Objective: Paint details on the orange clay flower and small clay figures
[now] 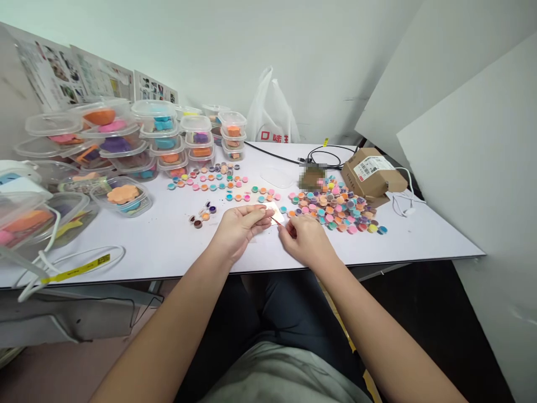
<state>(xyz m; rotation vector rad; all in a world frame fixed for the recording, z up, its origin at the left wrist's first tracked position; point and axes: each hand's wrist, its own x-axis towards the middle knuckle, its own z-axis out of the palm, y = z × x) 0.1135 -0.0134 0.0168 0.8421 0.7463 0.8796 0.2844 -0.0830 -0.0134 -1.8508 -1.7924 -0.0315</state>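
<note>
My left hand (242,228) is over the front middle of the table, thumb and fingertips pinched together. What is between them is too small to make out. Close by on the right, my right hand (305,238) is closed with its fingers curled. From its fingertips a thin reddish stick (276,221) slants up toward the left fingertips; I cannot tell if it touches them. A small whitish card (275,212) lies just behind the fingertips, partly covered. Left of my left hand are a few small paint pots (205,216) with dark and orange colours.
A heap of colourful paint-pot strips (335,207) spreads to the right, beside an open cardboard box (369,174). More strips (210,182) lie at the left back. Stacked clear tubs (165,143) hold coloured shapes. A white plastic bag (272,115) and black cable (272,152) are behind.
</note>
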